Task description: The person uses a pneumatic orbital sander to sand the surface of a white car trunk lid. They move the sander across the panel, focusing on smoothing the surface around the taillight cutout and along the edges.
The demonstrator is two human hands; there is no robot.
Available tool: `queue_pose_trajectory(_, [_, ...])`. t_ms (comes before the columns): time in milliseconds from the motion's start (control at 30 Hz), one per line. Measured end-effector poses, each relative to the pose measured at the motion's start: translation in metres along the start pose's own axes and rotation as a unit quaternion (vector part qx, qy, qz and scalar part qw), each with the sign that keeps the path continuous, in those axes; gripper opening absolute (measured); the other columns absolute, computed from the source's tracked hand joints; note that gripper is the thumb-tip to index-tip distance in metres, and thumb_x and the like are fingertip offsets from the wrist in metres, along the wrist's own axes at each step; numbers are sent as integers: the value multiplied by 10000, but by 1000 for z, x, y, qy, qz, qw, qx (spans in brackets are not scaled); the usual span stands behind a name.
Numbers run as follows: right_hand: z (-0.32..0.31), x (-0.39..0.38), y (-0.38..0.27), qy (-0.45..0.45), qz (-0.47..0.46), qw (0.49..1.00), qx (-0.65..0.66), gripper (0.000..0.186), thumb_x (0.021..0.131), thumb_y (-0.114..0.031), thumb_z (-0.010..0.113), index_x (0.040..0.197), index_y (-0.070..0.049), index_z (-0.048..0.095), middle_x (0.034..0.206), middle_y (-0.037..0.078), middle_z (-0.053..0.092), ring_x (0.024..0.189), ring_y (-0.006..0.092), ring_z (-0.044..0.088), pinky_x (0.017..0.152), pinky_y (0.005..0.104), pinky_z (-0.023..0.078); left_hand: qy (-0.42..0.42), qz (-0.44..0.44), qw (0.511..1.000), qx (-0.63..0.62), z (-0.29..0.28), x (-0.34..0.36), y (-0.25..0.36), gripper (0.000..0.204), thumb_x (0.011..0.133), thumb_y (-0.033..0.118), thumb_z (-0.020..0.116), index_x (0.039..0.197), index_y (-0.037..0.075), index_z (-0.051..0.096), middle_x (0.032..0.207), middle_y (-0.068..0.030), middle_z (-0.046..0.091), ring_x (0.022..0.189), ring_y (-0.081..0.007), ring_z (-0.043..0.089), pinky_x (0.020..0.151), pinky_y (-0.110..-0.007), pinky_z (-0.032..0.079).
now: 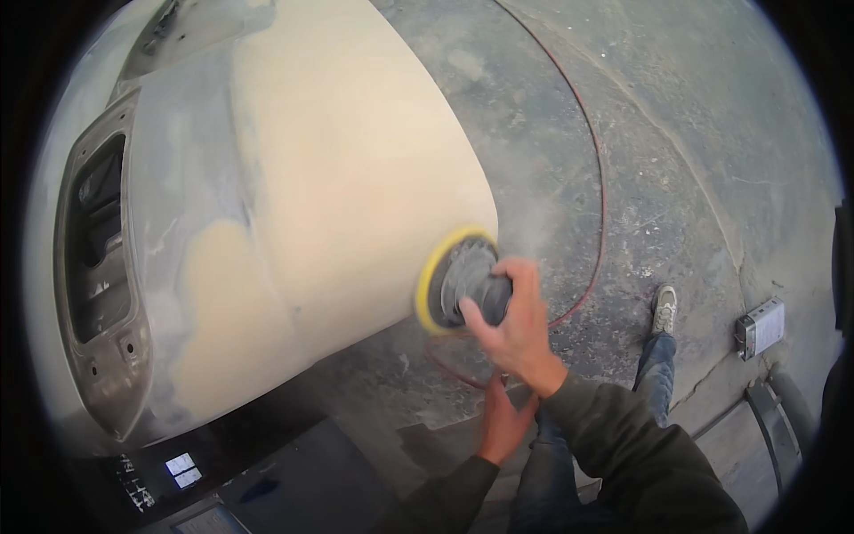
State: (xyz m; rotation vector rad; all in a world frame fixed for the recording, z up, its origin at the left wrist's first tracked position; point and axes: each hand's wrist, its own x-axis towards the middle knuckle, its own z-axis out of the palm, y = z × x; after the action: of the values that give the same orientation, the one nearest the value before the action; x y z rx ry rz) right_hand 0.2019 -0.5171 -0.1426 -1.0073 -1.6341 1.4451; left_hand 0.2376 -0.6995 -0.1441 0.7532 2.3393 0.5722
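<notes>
A round orbital sander with a yellow-edged pad and grey body is in my right hand. Its thumb and fingers wrap the sander from the right. The pad stands tilted against the lower right edge of a car body panel, which is coated in beige filler with grey patches. Below and behind the right wrist, my left hand is closed at the red air hose; some of its fingers are hidden. Pale dust hangs beside the sander.
The hose loops across the stained concrete floor on the right. A metal can stands near my shoe. At the left the panel has a dark lamp opening. Dark bodywork lies below it, and a curved metal frame is at lower right.
</notes>
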Motion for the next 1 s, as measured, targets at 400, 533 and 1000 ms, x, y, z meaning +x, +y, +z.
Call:
queue_pose_trajectory(400, [-4, -7, -15, -28, 11, 999, 15, 506, 845, -244, 782, 1225, -21, 532, 1061, 188, 581, 957, 354, 606, 825, 419, 505, 93, -166, 960, -205, 56, -23, -40, 433, 1034, 328, 651, 791, -25, 585, 636, -98, 525, 639, -107, 453, 601, -361, 418])
queue_pose_trajectory(533, [-3, 49, -35, -15, 22, 1000, 0, 501, 844, -263, 790, 1219, -65, 525, 1121, 151, 548, 894, 375, 634, 697, 462, 531, 14, -185, 962, -202, 7, 13, -1, 402, 1062, 294, 612, 831, -34, 604, 635, -50, 525, 700, -55, 452, 595, -328, 380])
queue_pose_trajectory(1000, [9, 28, -71, -40, -10, 999, -5, 507, 841, -270, 791, 1216, -55, 526, 1160, 164, 534, 927, 398, 635, 721, 476, 544, 28, -174, 958, -226, -10, -27, -25, 421, 1032, 364, 638, 923, -40, 684, 707, -61, 638, 688, -102, 527, 626, -380, 427])
